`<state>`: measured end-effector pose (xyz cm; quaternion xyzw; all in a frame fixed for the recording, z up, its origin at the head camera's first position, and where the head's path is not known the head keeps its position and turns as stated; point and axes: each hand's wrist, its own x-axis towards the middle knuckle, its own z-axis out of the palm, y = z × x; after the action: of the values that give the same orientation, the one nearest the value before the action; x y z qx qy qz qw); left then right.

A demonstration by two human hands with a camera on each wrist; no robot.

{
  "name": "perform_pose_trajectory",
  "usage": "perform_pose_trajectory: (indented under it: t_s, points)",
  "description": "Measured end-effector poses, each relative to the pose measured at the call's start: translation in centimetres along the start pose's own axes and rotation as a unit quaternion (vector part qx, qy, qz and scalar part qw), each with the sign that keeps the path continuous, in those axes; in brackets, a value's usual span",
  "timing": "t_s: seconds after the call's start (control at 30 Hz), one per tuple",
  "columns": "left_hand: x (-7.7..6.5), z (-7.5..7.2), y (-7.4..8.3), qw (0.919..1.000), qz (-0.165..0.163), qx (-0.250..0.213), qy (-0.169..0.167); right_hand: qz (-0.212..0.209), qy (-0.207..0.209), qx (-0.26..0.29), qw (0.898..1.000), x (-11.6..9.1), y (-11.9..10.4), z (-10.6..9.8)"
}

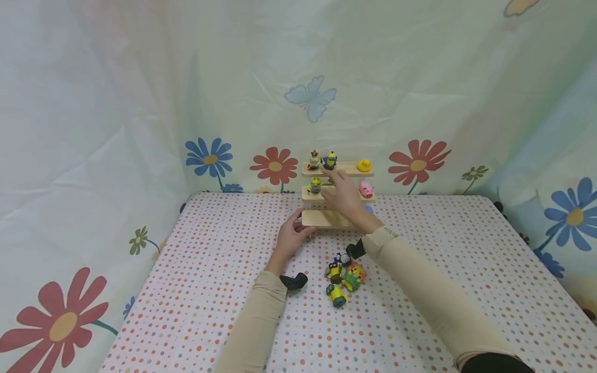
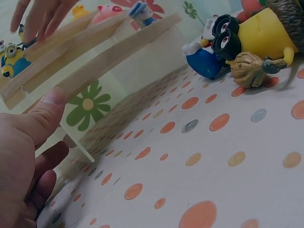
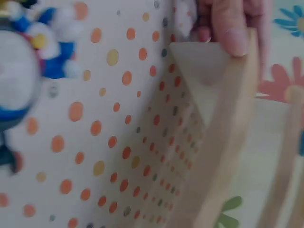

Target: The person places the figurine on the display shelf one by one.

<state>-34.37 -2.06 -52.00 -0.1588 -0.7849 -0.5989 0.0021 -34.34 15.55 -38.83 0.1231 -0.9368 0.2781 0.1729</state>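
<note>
A three-tier wooden display shelf point(image 1: 322, 219) stands at the table's back. My left hand point(image 1: 290, 239) grips the left end of its lowest board, thumb point(image 2: 50, 102) on the board and fingers lower down. My right hand point(image 1: 346, 196) reaches over the middle tier, beside a yellow minion figure point(image 1: 315, 185). Its fingertips are partly hidden, and whether they pinch anything is unclear. On the top tier stand a crowned figure point(image 1: 314, 160), a caped minion figure point(image 1: 330, 160) and a yellow duck point(image 1: 364, 165). A pink pig point(image 1: 366, 189) sits at the middle tier's right.
Several toy figures lie heaped on the dotted tablecloth point(image 1: 210, 290) before the shelf, among them a minion figure point(image 1: 336, 295), a green-clothed figure point(image 1: 351, 280) and a blue-and-white figure point(image 3: 52, 40). A small blue-and-white figure point(image 2: 142, 15) is at the lowest tier's right. A flowered curtain point(image 1: 242, 103) hangs behind.
</note>
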Motion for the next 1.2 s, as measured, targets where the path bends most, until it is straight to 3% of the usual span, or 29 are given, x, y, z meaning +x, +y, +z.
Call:
perform_pose_trajectory:
  t_s: [0.07,0.17,0.3,0.4,0.63,0.83,0.97,1.2]
  points:
    - [0.1,-0.1,0.0,1.0000,-0.003,0.006,0.002,-0.006,-0.010,-0.011,1.000,-1.5,-0.3,-0.8]
    - [0.1,-0.3,0.2,0.9999,-0.007,0.008,0.008,-0.043,-0.076,-0.053,0.995,-4.2,-0.7,-1.6]
    - [0.3,-0.8,0.4,0.9997,-0.012,0.013,0.018,-0.077,-0.220,-0.111,0.966,-7.5,-1.1,-1.7]
    - [0.3,-0.9,0.5,0.9995,-0.017,0.021,0.017,-0.045,-0.286,-0.140,0.947,-9.0,-0.7,-1.4]
    - [0.2,-1.0,0.4,0.9994,-0.014,0.020,0.023,0.059,-0.334,-0.148,0.929,-10.1,0.6,-0.4]
    - [0.0,-0.6,0.5,0.9997,-0.010,0.017,0.012,0.091,-0.315,-0.117,0.938,-10.9,1.4,0.5]
    - [-0.1,-0.4,0.5,0.9998,-0.011,0.015,0.011,0.074,-0.286,-0.086,0.951,-11.3,1.8,0.5]
    - [-0.3,0.0,0.5,0.9998,-0.016,0.009,0.009,0.088,-0.223,0.006,0.971,-10.9,2.6,-0.6]
